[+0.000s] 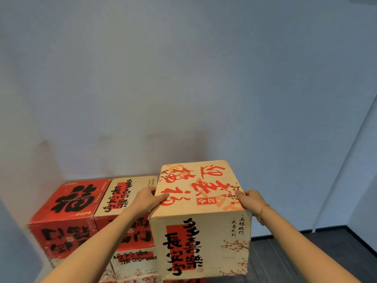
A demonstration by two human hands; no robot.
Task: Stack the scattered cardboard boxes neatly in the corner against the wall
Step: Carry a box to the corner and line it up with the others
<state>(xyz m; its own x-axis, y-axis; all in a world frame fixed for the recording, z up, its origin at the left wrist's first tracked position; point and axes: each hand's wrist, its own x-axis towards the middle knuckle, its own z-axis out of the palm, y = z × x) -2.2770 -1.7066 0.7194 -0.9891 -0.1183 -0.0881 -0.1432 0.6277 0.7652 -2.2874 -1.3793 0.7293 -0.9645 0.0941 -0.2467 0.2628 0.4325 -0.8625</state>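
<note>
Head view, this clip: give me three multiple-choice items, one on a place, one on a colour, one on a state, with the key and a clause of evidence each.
1. Where is the held tan box relative to the red box?
A. To its right
B. To its left
C. Under it

2. What colour is the large writing on the held box's top face?
A. Blue
B. Red
C. Green

3. How is the held box being handled?
A. One hand only
B. Untouched
C. Both hands grip its sides

Key: 1 A, the red box sits far left by the wall. 2 B, the top shows red brushwork. 3 C, the left hand and right hand curl their fingers over opposite upper edges.
</note>
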